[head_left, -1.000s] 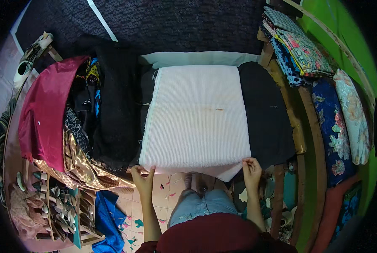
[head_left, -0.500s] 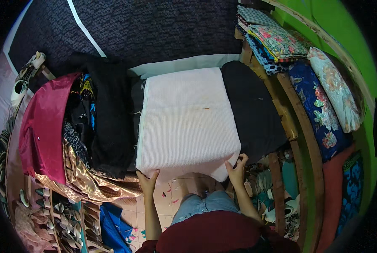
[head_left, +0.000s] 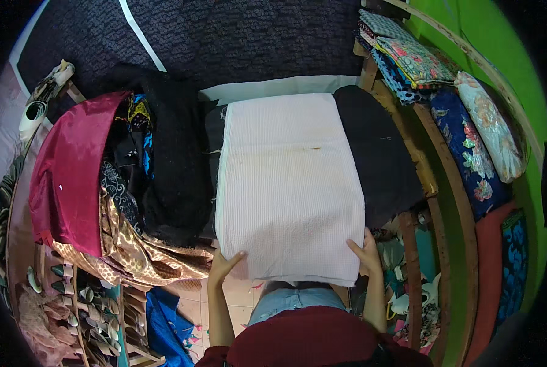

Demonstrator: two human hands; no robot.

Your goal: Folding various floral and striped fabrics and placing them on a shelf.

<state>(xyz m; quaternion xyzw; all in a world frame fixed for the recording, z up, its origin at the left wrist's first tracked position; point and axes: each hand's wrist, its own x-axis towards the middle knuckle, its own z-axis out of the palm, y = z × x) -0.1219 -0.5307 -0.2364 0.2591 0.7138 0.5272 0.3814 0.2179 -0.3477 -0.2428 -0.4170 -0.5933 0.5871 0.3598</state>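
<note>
A white ribbed cloth (head_left: 289, 189) with a small brown stain lies over a black cloth (head_left: 377, 159), and its near end reaches out toward my body. At its near left edge is my left hand (head_left: 223, 266), thumb on top and fingers partly hidden underneath. My right hand (head_left: 368, 255) grips the opposite side edge the same way, thumb over the top. The near end is held fairly flat between both hands, over my lap.
On the left are a dark red cloth (head_left: 68, 177), a black fabric (head_left: 169, 153) and a gold patterned cloth (head_left: 157, 263). Shoe-like pieces (head_left: 96, 321) fill a rack below. At right, folded fabrics (head_left: 417, 64) and a wrapped floral bundle (head_left: 491, 128) lie by wooden beams (head_left: 448, 183).
The cloth's near end, which drooped and curled before, now extends closer to me and lies flatter. My hands have shifted to its side edges, the right one moving outward. The view has shifted slightly.
</note>
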